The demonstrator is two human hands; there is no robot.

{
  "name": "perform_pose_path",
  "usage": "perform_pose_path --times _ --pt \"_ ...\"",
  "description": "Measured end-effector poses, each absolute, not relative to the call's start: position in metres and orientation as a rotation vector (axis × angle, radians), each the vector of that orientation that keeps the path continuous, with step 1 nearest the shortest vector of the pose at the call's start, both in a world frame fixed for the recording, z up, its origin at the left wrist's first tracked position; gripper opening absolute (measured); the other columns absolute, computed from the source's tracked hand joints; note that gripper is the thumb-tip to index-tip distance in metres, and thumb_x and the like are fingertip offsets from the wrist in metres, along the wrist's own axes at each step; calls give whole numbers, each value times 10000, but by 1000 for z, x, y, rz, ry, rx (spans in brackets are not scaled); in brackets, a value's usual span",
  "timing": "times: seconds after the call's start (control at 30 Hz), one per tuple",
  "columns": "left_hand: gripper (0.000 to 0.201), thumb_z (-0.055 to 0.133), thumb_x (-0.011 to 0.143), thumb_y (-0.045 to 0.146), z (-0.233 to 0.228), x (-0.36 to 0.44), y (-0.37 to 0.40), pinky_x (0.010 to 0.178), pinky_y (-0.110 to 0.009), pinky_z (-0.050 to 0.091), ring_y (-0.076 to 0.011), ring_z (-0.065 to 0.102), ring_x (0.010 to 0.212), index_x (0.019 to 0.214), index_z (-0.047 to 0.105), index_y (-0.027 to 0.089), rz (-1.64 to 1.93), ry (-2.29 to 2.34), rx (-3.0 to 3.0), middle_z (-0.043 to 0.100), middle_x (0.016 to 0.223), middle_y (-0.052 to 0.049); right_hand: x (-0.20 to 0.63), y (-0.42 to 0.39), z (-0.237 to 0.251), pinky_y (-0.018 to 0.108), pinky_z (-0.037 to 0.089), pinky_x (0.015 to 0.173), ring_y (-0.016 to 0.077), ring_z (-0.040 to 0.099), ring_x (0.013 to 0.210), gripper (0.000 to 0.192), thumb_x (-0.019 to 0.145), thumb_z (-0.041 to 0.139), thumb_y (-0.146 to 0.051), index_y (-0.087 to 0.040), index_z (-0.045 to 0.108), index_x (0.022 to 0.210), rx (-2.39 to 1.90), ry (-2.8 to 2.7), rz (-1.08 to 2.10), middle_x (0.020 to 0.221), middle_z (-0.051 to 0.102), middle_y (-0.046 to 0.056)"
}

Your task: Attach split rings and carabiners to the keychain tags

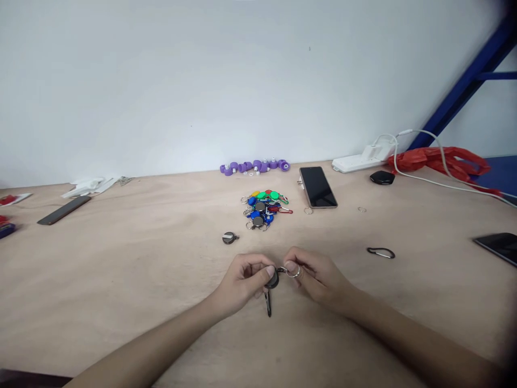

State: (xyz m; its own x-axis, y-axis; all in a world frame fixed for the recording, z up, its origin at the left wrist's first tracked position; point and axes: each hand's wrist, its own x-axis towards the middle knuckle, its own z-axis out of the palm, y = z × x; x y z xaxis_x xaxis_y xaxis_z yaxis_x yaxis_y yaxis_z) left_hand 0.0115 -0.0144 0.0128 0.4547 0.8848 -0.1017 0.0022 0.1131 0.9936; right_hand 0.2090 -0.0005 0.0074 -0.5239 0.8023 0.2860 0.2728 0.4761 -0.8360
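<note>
My left hand (pixel 242 280) pinches a small round black key tag (pixel 272 280), with a dark carabiner clip (pixel 268 304) hanging below it. My right hand (pixel 319 277) holds a metal split ring (pixel 293 270) right next to the tag; the two hands almost touch above the wooden table (pixel 161 323). A pile of green, blue, red and grey key tags (pixel 264 209) lies a little farther back. One loose grey tag (pixel 229 237) sits to the left of my hands. A black carabiner (pixel 381 252) rests on the table to the right.
A phone (pixel 317 186) lies face up behind the pile, with purple plastic parts (pixel 254 166) by the wall. A white power strip (pixel 363 159), cable, black puck (pixel 382 177) and red bag (pixel 444 160) are at the back right. Other phones lie at far left (pixel 63 209) and far right (pixel 498 247).
</note>
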Motion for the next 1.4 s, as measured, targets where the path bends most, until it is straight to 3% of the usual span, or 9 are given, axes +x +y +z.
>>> perform_pose_path --times 0.27,0.5,0.67,0.87,1.0,1.1,1.2,1.27,1.4 --pt "452 642 762 560 15 11 -12 406 -190 235 -54 343 427 627 539 142 840 973 1232 402 509 55 205 -2 11 245 396 565 129 521 574 443 956 419 -514 -187 522 675 -946 -1884 1265 596 562 -1" --pt "464 601 789 584 12 10 -11 393 -185 235 -49 321 402 648 526 148 850 971 1235 388 481 69 196 1 9 230 305 428 96 401 373 470 887 483 -558 -183 519 606 -1047 -1629 1512 414 464 -41" --pt "430 598 800 551 5 10 -5 390 -194 319 -50 403 365 853 585 124 955 977 1157 553 588 23 193 23 4 219 252 392 85 346 355 451 879 484 -526 -185 505 584 -1057 -1636 1366 399 408 -57" --pt "286 565 835 377 -3 -1 10 437 -229 412 -36 448 403 983 589 133 1155 1107 1181 635 909 -63 182 70 -2 226 212 376 82 316 384 440 898 469 -470 -198 453 552 -995 -1678 1000 457 375 -48" --pt "148 471 889 211 -2 -27 20 573 -253 457 -102 535 604 978 582 174 1274 1254 1533 616 880 -46 179 99 4 238 244 417 96 337 436 420 904 479 -402 -198 445 538 -981 -1769 765 478 364 -38" --pt "211 503 859 134 0 -50 30 721 -303 476 -155 558 773 1060 532 189 1356 1285 2050 591 891 -54 179 113 17 246 259 430 100 347 439 388 900 489 -372 -197 468 554 -1004 -1724 721 474 362 -42" --pt "391 577 821 192 1 -63 38 783 -357 502 -202 562 887 1195 463 189 1100 1407 2296 538 1118 -121 176 122 31 245 289 427 104 378 436 363 882 515 -384 -199 484 572 -1023 -1675 825 463 389 -44" --pt "431 600 818 265 1 -64 41 780 -382 519 -230 562 919 1218 459 187 887 1471 2337 511 1156 -137 173 128 37 239 307 423 102 389 437 358 866 540 -406 -200 481 579 -1032 -1646 912 462 403 -45" --pt "207 542 852 268 -1 -60 46 750 -396 518 -234 553 866 1037 540 174 692 1489 2354 545 997 -107 169 138 43 225 324 415 99 416 439 314 838 567 -458 -195 511 676 -1077 -1654 1069 483 490 -37"
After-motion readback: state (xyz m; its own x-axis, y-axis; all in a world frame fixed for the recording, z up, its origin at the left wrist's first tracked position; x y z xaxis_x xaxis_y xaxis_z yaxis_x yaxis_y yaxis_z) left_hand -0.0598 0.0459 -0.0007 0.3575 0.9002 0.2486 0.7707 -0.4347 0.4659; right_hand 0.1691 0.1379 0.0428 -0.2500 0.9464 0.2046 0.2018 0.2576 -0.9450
